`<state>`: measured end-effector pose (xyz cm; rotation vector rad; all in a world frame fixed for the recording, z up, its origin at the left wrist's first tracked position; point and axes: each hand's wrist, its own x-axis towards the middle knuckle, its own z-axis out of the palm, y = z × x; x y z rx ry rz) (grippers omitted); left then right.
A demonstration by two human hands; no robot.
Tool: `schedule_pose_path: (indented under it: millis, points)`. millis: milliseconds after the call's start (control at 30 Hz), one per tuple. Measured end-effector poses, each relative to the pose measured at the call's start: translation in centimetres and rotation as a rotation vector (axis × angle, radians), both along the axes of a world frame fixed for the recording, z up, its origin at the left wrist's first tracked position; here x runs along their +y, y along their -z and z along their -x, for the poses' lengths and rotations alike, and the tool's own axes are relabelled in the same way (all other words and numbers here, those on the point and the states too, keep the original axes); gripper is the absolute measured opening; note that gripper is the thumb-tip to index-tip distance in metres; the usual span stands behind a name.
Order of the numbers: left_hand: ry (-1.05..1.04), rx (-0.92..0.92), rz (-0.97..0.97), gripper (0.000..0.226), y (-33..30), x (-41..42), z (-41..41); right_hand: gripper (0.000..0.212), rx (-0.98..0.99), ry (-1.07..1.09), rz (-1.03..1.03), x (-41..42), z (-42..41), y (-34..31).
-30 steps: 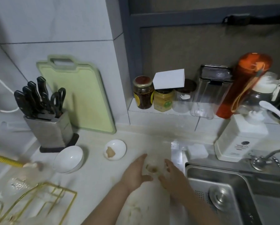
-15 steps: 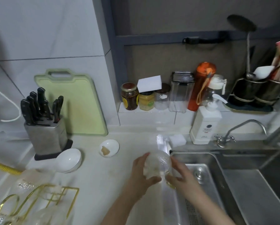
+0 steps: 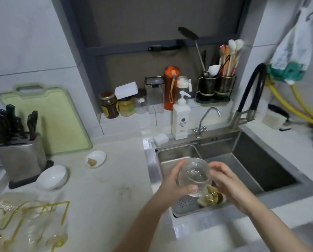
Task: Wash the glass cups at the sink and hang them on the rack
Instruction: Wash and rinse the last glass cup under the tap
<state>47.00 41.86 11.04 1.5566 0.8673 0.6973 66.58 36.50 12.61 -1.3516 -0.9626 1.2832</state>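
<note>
A clear textured glass cup (image 3: 194, 176) with a gold foot (image 3: 211, 196) is held tilted over the left part of the steel sink (image 3: 257, 175). My left hand (image 3: 172, 186) wraps the bowl from the left, and my right hand (image 3: 226, 184) holds it from the right near the foot. The gold wire rack (image 3: 24, 215) stands on the counter at the lower left, with clear cups (image 3: 43, 233) blurred on it.
Behind the sink stand a small tap (image 3: 206, 119), a black-hosed faucet (image 3: 250, 99) and a white soap pump bottle (image 3: 181, 119). A knife block (image 3: 17, 151), green cutting board (image 3: 48, 117), white bowl (image 3: 52, 177) and small dish (image 3: 95, 158) occupy the left counter.
Both hands have carried the glass cup from the counter rightwards until it is over the sink. The view has swung right, showing the whole sink and faucet.
</note>
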Motion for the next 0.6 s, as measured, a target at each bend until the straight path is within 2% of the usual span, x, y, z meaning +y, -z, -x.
schedule_pose_path:
  millis: [33,233,333,467,600]
  points:
    - [0.018,0.004,0.015,0.077,-0.2,-0.4,-0.8,0.023,0.008,-0.002,0.01,-0.5,-0.9,-0.1]
    - [0.03,0.013,0.004,0.074,-1.3,-1.8,-7.9,0.034,0.087,0.093,0.004,-2.5,-6.5,-0.6]
    - [-0.084,0.0,0.018,0.066,-1.0,-2.6,-12.5,0.034,0.119,0.159,-0.008,-2.7,-10.1,-0.4]
    - [-0.285,-0.008,-0.035,0.041,0.2,-3.1,-18.7,0.042,0.065,0.202,-0.03,-2.5,-15.3,0.2]
    - [-0.405,-0.043,-0.035,0.037,0.2,-3.9,-23.9,0.048,0.025,0.153,-0.04,-2.3,-19.3,0.1]
